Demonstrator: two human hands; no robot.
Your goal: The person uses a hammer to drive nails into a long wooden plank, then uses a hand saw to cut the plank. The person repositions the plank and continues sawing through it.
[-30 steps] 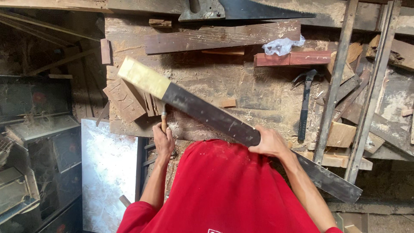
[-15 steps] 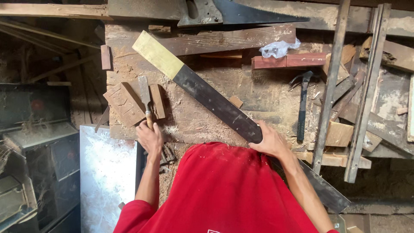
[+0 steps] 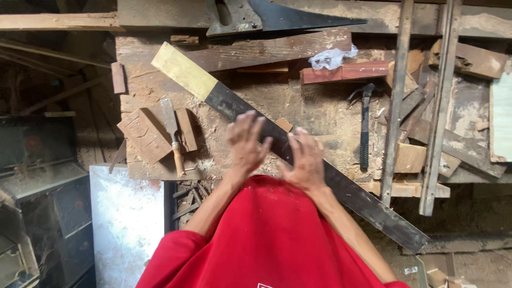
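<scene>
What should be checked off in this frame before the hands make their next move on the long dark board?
1. Hands free of tools: ok. The left hand and right hand are open with fingers spread, holding nothing.
2. Grip on the long dark board: cannot tell. Both hands are over it but motion-blurred, so contact is unclear.
3. Chisel set down: ok. It lies on wood blocks, clear of the hands.
4. Board supported: ok. It lies diagonally across the workbench.
5. Hammer clear of the hands: ok. It lies beyond the right hand.
6. Board's near end: not ok. It overhangs the bench edge.
</scene>
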